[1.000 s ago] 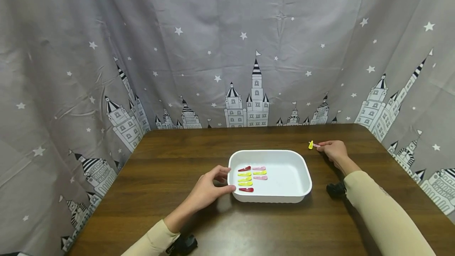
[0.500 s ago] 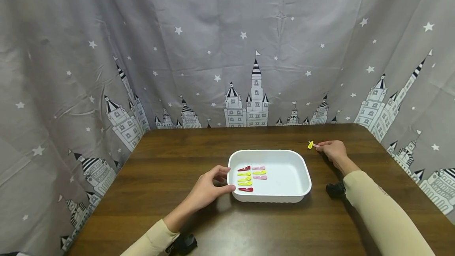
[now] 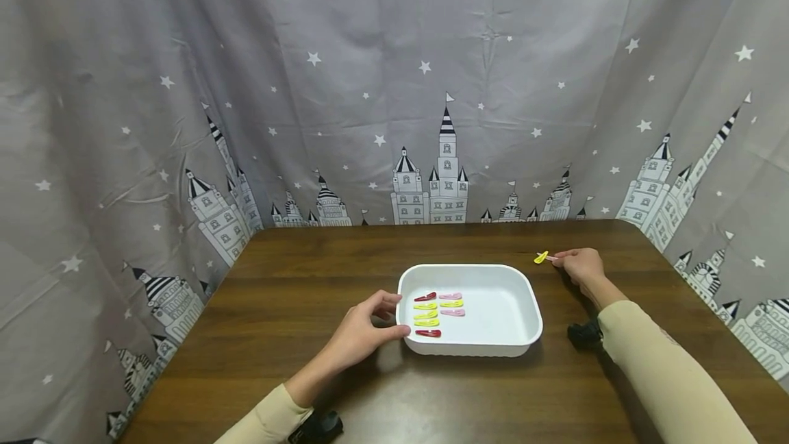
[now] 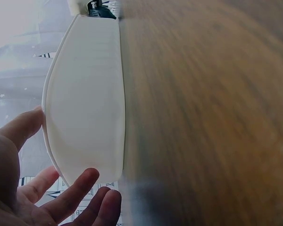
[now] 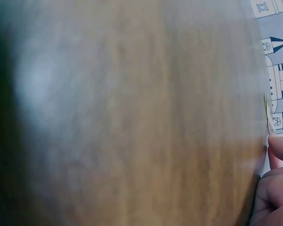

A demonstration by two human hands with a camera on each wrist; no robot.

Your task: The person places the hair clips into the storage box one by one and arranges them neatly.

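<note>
My left hand point(image 3: 360, 327) rests on the left end of a white plastic tray point(image 3: 468, 350), thumb and index finger at its rim. In the left wrist view the other fingers spread loosely beside its outer wall. Inside the tray several snap hair clips, red, yellow and pink, lie in two columns at the left. Toward the table's back right, my right hand point(image 3: 581, 266) pinches a slim pink hair clip point(image 3: 549, 257) between thumb and finger. A yellow hair clip point(image 3: 541, 257) crosses its far end at a slant; I cannot tell whether they are linked.
Brown wooden table point(image 3: 320, 252) surrounds the tray. Behind it hangs a grey curtain point(image 3: 345, 108) printed with castles and stars. A black wrist device point(image 3: 584, 334) sits by the right sleeve, another point(image 3: 317, 426) by the left.
The yellow clip at the right hand has turned from nearly upright to a slant. The left hand and tray hold their place; the head view has shifted slightly.
</note>
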